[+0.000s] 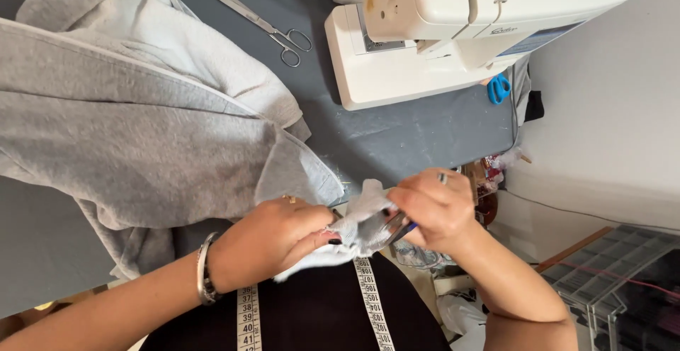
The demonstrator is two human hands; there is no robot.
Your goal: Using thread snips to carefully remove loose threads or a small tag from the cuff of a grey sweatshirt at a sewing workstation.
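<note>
Grey desk (425, 131) fills the upper frame under a grey sweatshirt (134, 131) at left. Low centre, my left hand (280, 234) pinches a small white fabric piece (358, 227); my right hand (432, 209) grips a small metal tool (399, 229) against it. Sewing machine (453, 25) upper right.

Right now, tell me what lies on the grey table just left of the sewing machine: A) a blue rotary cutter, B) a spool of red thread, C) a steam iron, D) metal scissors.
D: a pair of metal scissors lies flat on the grey table, closed, just left of the white sewing machine and beside the grey garment.
</note>
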